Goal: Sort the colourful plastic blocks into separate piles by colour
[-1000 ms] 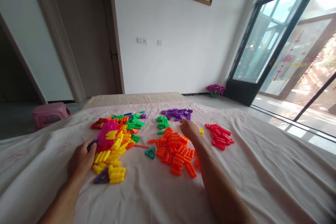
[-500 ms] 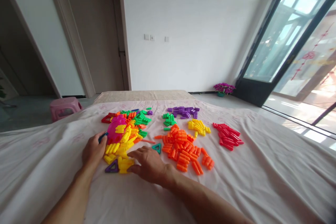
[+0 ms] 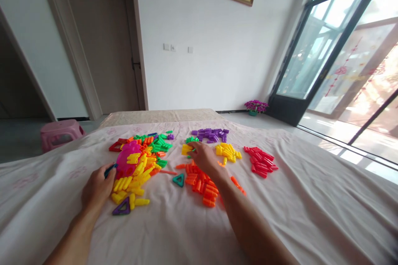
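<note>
At the left edge of the mixed pile, my left hand [image 3: 97, 186] is closed on a dark blue piece [image 3: 110, 170]. Beside it lie a pink plastic piece [image 3: 126, 158], yellow toy blocks [image 3: 137, 181] and a purple triangle [image 3: 122, 207]. Further right, my right hand [image 3: 203, 156] pinches a yellow toy block [image 3: 186, 149] above the cloth. That block is close to the green blocks [image 3: 192, 139], which the hand partly hides. Orange blocks [image 3: 202, 184] lie below my right forearm. Between the two piles rests a teal triangle [image 3: 178, 180].
Purple blocks [image 3: 211, 135], a yellow heap [image 3: 228, 152] and red blocks [image 3: 259, 161] lie to the right on the wrinkled cloth [image 3: 174, 232]. A pink stool [image 3: 62, 133] stands on the floor at left. Purple flowers [image 3: 256, 106] sit near the glass door [image 3: 311, 62].
My right hand has moved from the near yellow blocks rightward and away, carrying a yellow block. My left hand stays by the pile with the blue piece. The view has shifted slightly.
</note>
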A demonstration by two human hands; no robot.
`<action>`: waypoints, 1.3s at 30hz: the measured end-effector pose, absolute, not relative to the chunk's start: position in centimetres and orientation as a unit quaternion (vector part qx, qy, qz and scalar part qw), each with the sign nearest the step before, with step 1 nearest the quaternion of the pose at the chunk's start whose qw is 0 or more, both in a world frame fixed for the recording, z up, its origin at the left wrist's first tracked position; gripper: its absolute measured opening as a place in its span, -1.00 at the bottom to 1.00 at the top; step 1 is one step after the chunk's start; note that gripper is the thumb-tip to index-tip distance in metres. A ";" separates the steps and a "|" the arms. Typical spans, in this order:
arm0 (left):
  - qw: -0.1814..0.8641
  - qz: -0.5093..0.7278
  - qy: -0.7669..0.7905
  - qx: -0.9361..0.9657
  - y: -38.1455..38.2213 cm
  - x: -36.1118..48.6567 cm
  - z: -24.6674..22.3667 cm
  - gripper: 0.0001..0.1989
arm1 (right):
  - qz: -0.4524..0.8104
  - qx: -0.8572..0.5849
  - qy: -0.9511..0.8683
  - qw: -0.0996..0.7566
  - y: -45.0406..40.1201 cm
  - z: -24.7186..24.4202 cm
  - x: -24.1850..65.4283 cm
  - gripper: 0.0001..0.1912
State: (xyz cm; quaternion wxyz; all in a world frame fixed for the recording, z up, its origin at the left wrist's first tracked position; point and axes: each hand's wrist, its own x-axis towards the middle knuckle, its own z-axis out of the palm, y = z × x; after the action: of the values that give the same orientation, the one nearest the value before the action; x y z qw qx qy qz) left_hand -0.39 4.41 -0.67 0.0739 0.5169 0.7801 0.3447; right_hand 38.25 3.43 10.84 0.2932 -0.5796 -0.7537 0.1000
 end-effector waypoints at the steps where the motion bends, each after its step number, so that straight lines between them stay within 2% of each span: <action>1: 0.072 0.347 0.778 0.518 4.4 -0.4 -0.7 -0.47 | 0.075 -0.621 -0.727 0.284 4.1 11.3 40.1 -0.63; 8: 0.084 0.329 0.780 0.526 4.5 -0.6 -0.9 -0.43 | 0.022 -0.791 -0.575 0.208 5.3 10.7 50.0 -0.59; 12: 0.061 0.313 0.782 0.536 4.4 -0.3 -0.9 -0.42 | 0.008 -0.790 -0.566 0.236 5.3 10.6 50.3 -0.53; 16: 0.038 0.294 0.782 0.548 4.1 0.7 -0.2 -0.44 | 0.035 -0.692 -0.657 0.296 4.8 11.4 45.3 -0.65; 20: 0.023 0.282 0.781 0.557 3.7 1.5 0.6 -0.45 | 0.091 -0.519 -0.792 0.308 2.0 10.6 37.3 -0.69; 25: 0.011 0.281 0.769 0.574 3.6 1.7 0.5 -0.45 | 0.117 -0.327 -0.906 0.241 -2.2 7.3 30.1 -0.50; 30: 0.001 0.278 0.765 0.580 3.5 2.3 0.4 -0.44 | 0.066 -0.302 -0.926 0.217 -2.8 4.5 27.7 -0.35; 33: -0.002 0.291 0.762 0.579 3.5 2.6 0.2 -0.42 | 0.067 -0.300 -0.928 0.212 -2.2 3.6 27.4 -0.40; 37: 0.006 0.351 0.731 0.586 3.8 2.6 -0.2 -0.42 | 0.090 -0.344 -0.906 0.229 -1.6 3.3 27.5 -0.74; 39: 0.024 0.389 0.714 0.582 4.0 2.5 -0.4 -0.40 | 0.086 -0.382 -0.885 0.253 -1.5 3.2 27.6 -0.80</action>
State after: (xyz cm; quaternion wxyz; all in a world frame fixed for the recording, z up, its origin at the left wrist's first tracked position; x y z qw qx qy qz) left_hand 2.50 3.96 -0.35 0.0236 0.5820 0.7136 0.3892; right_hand 27.57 -1.51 3.25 0.2532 -0.3817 -0.8847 0.0862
